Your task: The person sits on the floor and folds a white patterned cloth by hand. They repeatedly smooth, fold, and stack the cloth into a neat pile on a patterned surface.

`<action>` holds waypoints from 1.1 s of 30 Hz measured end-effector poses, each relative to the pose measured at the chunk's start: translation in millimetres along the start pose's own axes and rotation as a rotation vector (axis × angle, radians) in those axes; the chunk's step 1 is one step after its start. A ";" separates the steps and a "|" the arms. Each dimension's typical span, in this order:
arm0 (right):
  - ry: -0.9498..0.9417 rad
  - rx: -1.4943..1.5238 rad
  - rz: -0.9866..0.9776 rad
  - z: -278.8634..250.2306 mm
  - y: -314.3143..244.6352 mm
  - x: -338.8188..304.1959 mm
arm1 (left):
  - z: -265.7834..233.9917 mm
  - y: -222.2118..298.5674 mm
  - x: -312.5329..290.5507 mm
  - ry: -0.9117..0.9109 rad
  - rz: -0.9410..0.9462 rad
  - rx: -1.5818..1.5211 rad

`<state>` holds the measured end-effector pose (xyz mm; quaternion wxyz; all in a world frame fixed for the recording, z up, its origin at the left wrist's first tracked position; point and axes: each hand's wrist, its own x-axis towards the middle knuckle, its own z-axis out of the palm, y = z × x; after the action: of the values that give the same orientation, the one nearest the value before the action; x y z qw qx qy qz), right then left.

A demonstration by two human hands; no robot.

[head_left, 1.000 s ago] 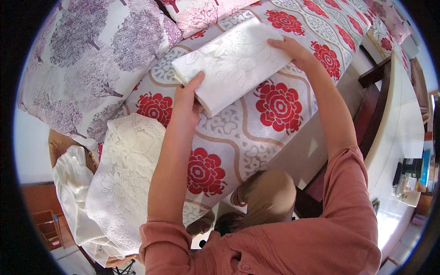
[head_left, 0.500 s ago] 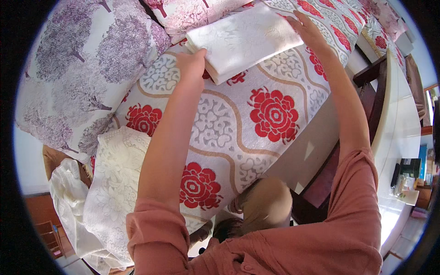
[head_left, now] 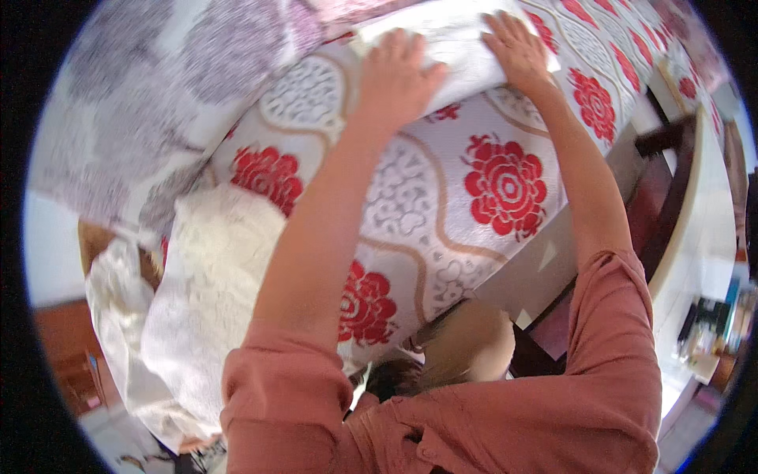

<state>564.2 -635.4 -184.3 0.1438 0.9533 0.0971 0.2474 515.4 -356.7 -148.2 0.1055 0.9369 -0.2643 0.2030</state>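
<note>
At the bottom of the frame, nearest, is the person's rust-coloured shirt, its sleeves pushed up to the elbows, probably to keep the cuffs off the work. A knee in tan trousers shows just above it, close to the seat edge.

At lower left a cream lace cloth is draped over the end of the seat, beside a loose white cloth in crumpled folds; lying there, both leave the middle free for the arms.

Both arms reach to the top centre, where a folded white cloth lies on the seat. The left hand rests on its left part and the right hand on its right part, fingers straight, spread and gripping nothing. Palms set so wide apart seem suited to bearing evenly on the layers; how hard they press I cannot tell.

Beneath is a pale seat cover with red flowers and tan wavy lines. A big cushion with purple-grey trees fills the upper left, a pink cushion the top edge. At right, beyond a dark wooden frame, curves a pale table with blurred small items.
</note>
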 end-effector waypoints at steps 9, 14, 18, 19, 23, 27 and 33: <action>-0.012 0.534 0.258 -8.0 -11.4 -72.4 | -177.9 86.3 -316.4 -0.356 -0.120 -0.432; -0.300 0.346 0.344 -80.5 -64.0 -110.1 | -270.7 88.5 -471.2 -0.131 -0.570 -0.307; -0.146 1.099 0.256 -137.7 -148.9 -134.0 | -328.0 69.2 -526.9 0.111 -0.876 -0.072; -0.152 1.268 0.269 -155.5 -186.2 -140.2 | -338.1 64.8 -539.1 0.100 -0.932 -0.046; -0.509 1.359 0.068 -237.2 -282.7 -141.3 | -355.5 43.2 -579.6 0.089 -0.910 0.208; -0.490 1.132 0.142 -241.1 -329.0 -120.2 | -343.9 24.5 -598.8 0.045 -0.844 0.342; -0.456 1.434 0.281 -233.2 -335.7 -113.9 | -349.1 16.0 -608.0 0.058 -0.745 0.362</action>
<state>311.6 -296.4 -148.0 -0.5266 0.8440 0.0799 -0.0632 -79.6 11.4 -99.4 0.0129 0.9658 0.1361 0.2203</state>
